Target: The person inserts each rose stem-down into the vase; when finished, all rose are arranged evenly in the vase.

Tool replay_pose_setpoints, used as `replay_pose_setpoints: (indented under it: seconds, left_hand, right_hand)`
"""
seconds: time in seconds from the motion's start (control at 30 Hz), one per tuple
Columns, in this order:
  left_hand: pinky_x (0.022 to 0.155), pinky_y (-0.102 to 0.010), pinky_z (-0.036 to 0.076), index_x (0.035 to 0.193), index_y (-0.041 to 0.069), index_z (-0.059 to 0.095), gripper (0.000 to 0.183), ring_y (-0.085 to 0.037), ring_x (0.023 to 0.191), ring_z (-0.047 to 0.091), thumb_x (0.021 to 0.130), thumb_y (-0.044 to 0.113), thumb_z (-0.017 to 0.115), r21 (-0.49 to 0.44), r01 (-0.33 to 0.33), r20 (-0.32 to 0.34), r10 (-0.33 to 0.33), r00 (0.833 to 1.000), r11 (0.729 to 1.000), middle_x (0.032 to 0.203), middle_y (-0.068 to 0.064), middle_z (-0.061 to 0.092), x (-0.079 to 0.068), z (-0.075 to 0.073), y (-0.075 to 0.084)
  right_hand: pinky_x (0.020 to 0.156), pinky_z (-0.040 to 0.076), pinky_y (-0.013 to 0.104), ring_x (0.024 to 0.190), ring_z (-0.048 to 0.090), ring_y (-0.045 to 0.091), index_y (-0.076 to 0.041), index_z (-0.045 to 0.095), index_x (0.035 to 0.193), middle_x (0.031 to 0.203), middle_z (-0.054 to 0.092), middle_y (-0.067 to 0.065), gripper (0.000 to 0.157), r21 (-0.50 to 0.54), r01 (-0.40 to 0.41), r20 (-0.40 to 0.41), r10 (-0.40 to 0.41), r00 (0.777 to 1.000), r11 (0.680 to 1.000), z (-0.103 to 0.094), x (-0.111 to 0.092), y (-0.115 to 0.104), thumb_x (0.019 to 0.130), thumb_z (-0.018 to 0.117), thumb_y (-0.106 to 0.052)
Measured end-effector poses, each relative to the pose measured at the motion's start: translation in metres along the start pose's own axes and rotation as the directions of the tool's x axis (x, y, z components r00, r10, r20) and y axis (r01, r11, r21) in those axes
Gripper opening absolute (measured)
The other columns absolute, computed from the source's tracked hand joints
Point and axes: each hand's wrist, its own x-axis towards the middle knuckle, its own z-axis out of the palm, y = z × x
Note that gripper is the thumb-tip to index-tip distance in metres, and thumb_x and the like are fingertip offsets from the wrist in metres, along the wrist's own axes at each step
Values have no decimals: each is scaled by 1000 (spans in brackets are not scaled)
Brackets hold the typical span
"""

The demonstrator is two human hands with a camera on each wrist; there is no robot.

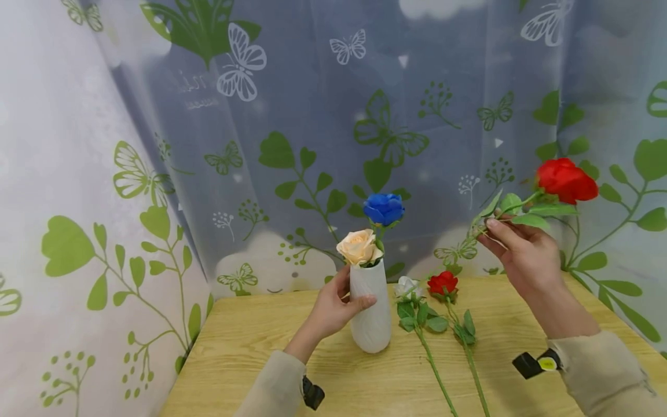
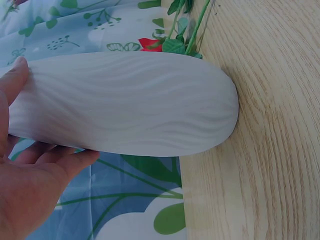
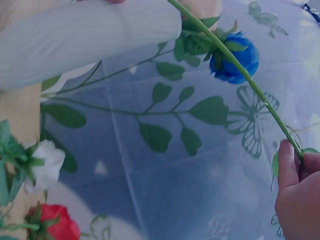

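Head view: my left grip (image 1: 333, 310) clasps the white vase (image 1: 374, 315) on the worktop (image 1: 250, 347); to its right, my right grip (image 1: 528, 263) pinches a red rose (image 1: 567, 180) aloft. Adding it seems the step; next, I judge, its stem needs aiming into the vase.

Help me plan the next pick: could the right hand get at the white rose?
Probably not yet: the right hand pinches a red rose, though the white rose lies uncovered on the table.
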Motion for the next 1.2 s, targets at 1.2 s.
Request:
replay_pose_setpoints:
  seconds: [1.2]
  left_hand:
    - [110, -51, 54, 166, 16, 32, 84, -33, 137, 60, 97, 27, 79, 2, -16, -21, 16, 1000, 1000, 150, -15, 59, 1, 1, -2]
  right_hand:
    - [89, 64, 34, 96, 74, 13, -8, 54, 93, 101, 68, -2, 22, -429, 65, 140, -4, 990, 901, 105, 13, 53, 97, 71, 5]
